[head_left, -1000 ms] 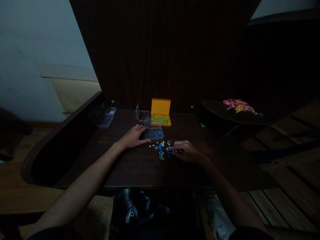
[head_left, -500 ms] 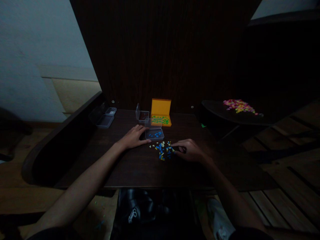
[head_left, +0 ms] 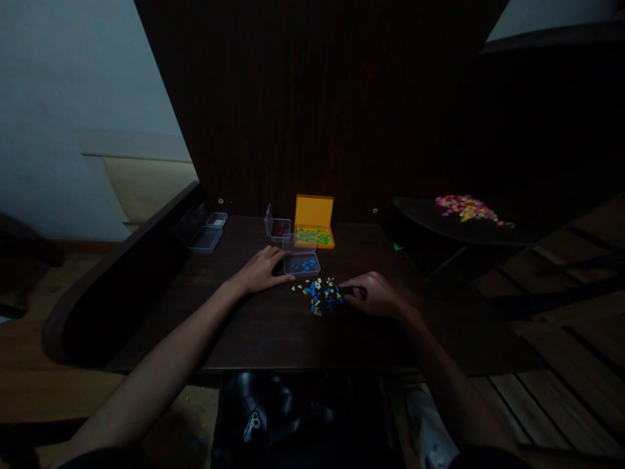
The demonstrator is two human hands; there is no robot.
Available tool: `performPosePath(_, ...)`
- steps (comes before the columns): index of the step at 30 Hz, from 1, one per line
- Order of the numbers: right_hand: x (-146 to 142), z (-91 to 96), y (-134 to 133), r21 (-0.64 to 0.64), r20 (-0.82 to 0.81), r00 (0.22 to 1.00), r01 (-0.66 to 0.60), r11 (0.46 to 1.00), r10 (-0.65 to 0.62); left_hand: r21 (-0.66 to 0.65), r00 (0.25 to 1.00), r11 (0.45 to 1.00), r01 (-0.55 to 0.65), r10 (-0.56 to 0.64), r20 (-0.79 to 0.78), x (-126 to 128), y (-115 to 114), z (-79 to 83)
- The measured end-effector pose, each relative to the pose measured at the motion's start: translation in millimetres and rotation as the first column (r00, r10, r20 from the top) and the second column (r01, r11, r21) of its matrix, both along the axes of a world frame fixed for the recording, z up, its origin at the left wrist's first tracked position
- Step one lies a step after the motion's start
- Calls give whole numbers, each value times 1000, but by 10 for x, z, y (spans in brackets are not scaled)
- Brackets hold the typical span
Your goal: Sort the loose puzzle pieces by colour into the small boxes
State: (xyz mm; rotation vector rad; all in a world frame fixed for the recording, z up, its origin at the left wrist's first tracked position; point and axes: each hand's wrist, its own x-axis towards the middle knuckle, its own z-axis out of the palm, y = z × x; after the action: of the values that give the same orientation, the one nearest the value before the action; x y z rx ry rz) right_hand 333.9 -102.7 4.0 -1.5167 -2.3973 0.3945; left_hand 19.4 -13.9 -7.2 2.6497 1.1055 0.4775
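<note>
A loose pile of small blue, yellow and cream pieces (head_left: 315,291), like tiny building bricks, lies on the dark wooden desk. My right hand (head_left: 372,294) is at the pile's right edge, index finger and thumb apart, with a few pieces by the fingertips. No piece shows between them. My left hand (head_left: 263,268) rests on the desk with its fingers spread, the fingertips at the left side of a clear plastic box (head_left: 303,271). That box stands with its lid up and holds several blue pieces (head_left: 306,264).
Behind it stand an open orange box (head_left: 315,210) with green pieces and a small clear box (head_left: 280,228) with dark reddish contents. Another clear box (head_left: 206,240) lies far left by the raised side panel (head_left: 131,273). Pink and yellow pieces (head_left: 469,208) are heaped on the right-hand shelf.
My right hand has drawn back slightly to the right, from among the pieces to the pile's edge. My left hand stays in the same place by the clear box.
</note>
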Motion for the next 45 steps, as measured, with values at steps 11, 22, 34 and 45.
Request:
performPosePath(11,6,-28,34,8,-22,999,-33,999,33,-1,999,1000,8,-8,42,-15,10,-23)
performPosePath(22,63,38,-8,-164,-79,989,-134,977,123,10,1000,1000,3,-3,26,-12,12,-40)
performPosePath(34,11,44,-15,-164,-175,973,-179,970,149,19,1000,1000,3,-3,14,-10,10,-31)
performPosePath(45,-17,22,-2,-220,-207,963,-217,951,172,24,1000,1000,6,-7,19,-16,18,-56)
